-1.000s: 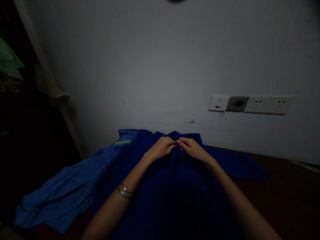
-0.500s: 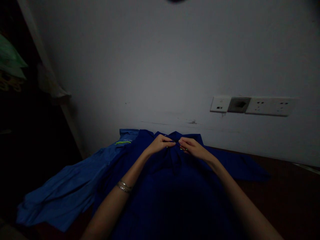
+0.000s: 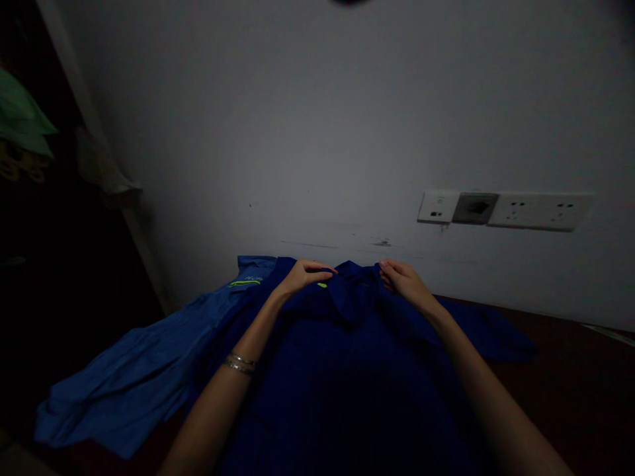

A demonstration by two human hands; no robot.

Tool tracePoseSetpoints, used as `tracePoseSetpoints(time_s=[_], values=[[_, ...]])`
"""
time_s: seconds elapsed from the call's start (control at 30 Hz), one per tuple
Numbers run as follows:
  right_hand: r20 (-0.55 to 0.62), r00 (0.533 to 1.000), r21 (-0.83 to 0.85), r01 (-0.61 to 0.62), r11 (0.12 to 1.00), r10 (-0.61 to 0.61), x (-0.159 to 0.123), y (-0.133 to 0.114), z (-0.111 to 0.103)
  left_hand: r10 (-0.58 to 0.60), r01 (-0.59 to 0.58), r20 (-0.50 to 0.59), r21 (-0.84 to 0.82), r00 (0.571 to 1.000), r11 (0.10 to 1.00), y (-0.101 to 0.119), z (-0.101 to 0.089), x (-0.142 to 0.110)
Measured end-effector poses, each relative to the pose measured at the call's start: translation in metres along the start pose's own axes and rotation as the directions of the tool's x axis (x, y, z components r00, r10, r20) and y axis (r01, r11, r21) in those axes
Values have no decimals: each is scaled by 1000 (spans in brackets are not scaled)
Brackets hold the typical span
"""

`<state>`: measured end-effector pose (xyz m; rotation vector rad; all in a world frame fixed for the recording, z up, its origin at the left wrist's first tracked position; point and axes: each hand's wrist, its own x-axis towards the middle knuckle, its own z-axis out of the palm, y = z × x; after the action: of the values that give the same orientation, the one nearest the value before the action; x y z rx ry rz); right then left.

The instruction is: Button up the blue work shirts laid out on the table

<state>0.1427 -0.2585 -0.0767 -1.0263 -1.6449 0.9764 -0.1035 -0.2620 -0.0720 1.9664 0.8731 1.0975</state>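
Note:
A dark blue garment (image 3: 317, 357), seemingly a shirt or jacket with a collar, lies spread in front of me, its upper end near the wall. My left hand (image 3: 305, 274) pinches the cloth at the left side of the collar between thumb and fingers. On the collar's right side, my right hand (image 3: 401, 281) grips the fabric in closed fingertips. A small yellow-green mark (image 3: 322, 285) shows on the cloth beside my left hand. Deep shadow hides the lower part of the garment.
A lighter blue garment (image 3: 129, 370) with a yellow-green stripe lies at the left, partly beneath the dark one. Both rest on a dark reddish surface (image 3: 560, 377) against a grey wall (image 3: 317, 132). Sockets (image 3: 536, 211) are set in the wall at right. Green cloth (image 3: 22, 109) hangs far left.
My hands have moved apart, the left one leftward and the right one rightward and up. The collar cloth between them is spread wider, and its folds lie differently.

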Motion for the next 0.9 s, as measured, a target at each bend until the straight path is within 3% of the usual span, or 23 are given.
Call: tracePoseSetpoints(time_s=[0.1, 0.23, 0.37, 0.5, 0.6, 0.7, 0.77, 0.9], values=[[-7, 1000, 16, 26, 1000, -26, -4, -7, 3, 10, -10, 47, 3, 999, 1000, -1, 8, 1], [75, 995, 11, 69, 998, -69, -11, -18, 10, 24, -21, 103, -26, 994, 999, -10, 29, 4], [143, 983, -44, 125, 991, -118, -13, -23, 12, 56, -51, -54, 79, 997, 996, -15, 40, 7], [139, 977, -166, 182, 969, -160, -14, -26, 6, 40, -3, -249, 148, 968, 989, -9, 33, 9], [127, 973, -260, 219, 940, -192, -17, -29, 1, 6, 37, -412, 96, 911, 995, -8, 17, 8], [120, 963, -373, 268, 888, -240, -19, -31, -2, 13, 50, -531, 105, 847, 993, -13, -12, 6], [125, 954, -429, 298, 852, -271, -20, -31, -4, -1, 87, -596, 116, 803, 989, -17, -40, 2], [153, 951, -477, 309, 822, -269, -20, -32, -6, -16, 120, -753, 84, 658, 989, -19, -112, -14]])
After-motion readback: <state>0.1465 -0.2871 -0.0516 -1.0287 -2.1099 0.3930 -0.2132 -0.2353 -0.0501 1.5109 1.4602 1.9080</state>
